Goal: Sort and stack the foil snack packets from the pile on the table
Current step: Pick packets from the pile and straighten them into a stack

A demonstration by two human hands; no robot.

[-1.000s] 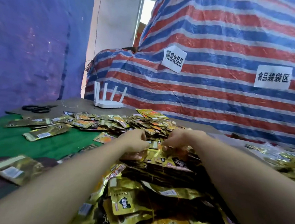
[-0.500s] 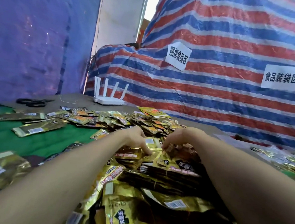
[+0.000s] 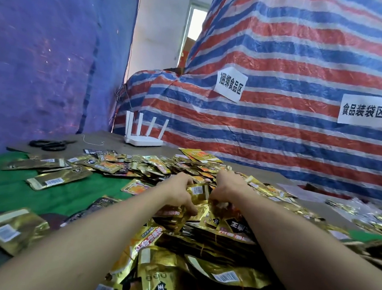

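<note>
Your left hand (image 3: 178, 193) and right hand (image 3: 227, 189) seem to pinch one packet (image 3: 197, 189) at the pile's (image 3: 200, 248) twelve o'clock, squaring it for stacking.

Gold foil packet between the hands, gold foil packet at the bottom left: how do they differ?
The gold foil packet between the left hand and right hand stands up, held; the gold foil packet at the bottom left lies flat, untouched. Both show white barcode labels.

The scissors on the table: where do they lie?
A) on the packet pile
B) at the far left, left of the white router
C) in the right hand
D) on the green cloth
B: the black scissors lie on the bare grey table, left of the white router.
</note>
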